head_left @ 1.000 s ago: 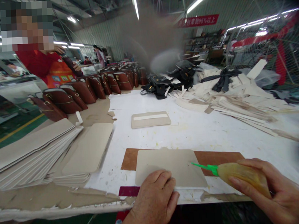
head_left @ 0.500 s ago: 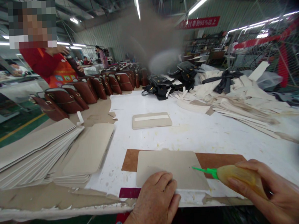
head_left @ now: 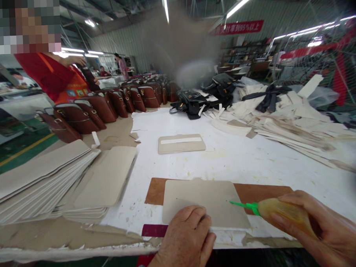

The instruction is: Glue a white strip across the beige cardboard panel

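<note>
A beige panel (head_left: 203, 201) with rounded corners lies on a brown board (head_left: 257, 191) near the table's front edge. My left hand (head_left: 184, 241) presses flat on the panel's near edge. My right hand (head_left: 326, 229) grips a yellowish glue bottle (head_left: 284, 213) whose green nozzle (head_left: 243, 205) points left and touches the panel's right edge. A dark red strip (head_left: 154, 230) pokes out under the panel beside my left hand.
Stacks of beige panels (head_left: 44, 182) fill the left of the white table (head_left: 256, 161). A small beige piece with a white strip (head_left: 181, 143) lies mid-table. Brown bags (head_left: 85, 110) and black bags (head_left: 191, 101) stand behind; loose cream strips (head_left: 286, 117) pile right. A person in red (head_left: 54, 76) stands far left.
The glue bottle's nozzle has dropped slightly lower along the panel's right edge. My left hand stays pressed on the panel. The view shifted a little.
</note>
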The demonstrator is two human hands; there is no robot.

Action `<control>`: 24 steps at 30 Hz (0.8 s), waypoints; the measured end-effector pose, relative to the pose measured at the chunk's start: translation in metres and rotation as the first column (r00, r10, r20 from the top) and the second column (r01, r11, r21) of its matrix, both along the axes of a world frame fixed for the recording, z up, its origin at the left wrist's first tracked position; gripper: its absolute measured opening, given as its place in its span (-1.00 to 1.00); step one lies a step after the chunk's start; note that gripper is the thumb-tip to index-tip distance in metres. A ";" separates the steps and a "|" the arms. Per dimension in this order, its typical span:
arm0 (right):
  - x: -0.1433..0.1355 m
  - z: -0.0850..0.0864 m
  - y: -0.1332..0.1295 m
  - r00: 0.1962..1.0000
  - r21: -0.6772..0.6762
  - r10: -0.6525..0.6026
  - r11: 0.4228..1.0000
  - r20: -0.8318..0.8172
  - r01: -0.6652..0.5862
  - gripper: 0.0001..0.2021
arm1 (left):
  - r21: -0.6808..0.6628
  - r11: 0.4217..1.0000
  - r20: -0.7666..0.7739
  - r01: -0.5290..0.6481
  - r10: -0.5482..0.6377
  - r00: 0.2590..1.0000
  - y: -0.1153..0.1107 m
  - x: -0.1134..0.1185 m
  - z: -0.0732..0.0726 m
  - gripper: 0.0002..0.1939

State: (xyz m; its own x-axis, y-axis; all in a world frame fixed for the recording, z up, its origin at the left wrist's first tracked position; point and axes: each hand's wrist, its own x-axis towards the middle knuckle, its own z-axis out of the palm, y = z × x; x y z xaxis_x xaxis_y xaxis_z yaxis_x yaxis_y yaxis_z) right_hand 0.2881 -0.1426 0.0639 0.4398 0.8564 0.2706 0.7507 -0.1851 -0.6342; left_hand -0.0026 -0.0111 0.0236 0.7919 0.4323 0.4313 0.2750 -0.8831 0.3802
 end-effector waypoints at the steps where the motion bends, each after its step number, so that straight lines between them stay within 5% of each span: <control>1: -0.003 0.003 0.000 0.999 -0.025 -0.011 1.000 -0.032 0.010 -0.54 | -0.001 1.000 0.001 0.000 0.000 1.000 0.000 0.000 0.000 -0.78; 8: -0.007 0.003 0.001 0.999 -0.022 0.033 0.999 -0.023 -0.034 -0.56 | 0.002 1.000 -0.002 -0.003 0.003 1.000 0.002 0.001 0.001 -0.78; 15: 0.001 -0.007 0.012 0.958 0.086 0.176 0.976 0.226 -0.200 -0.66 | -0.001 1.000 -0.005 -0.005 0.005 1.000 0.001 0.000 0.001 -0.77; 24: -0.006 0.004 0.012 0.973 0.052 0.131 0.988 0.192 -0.143 -0.66 | 0.027 1.000 0.015 -0.012 0.011 1.000 0.000 0.000 0.001 -0.77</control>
State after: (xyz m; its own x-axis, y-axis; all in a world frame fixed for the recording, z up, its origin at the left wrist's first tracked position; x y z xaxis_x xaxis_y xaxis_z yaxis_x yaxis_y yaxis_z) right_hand 0.2825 -0.1304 0.0676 0.2559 0.8827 0.3940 0.8727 -0.0356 -0.4870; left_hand -0.0028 -0.0107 0.0249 0.7806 0.4293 0.4544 0.2797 -0.8899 0.3602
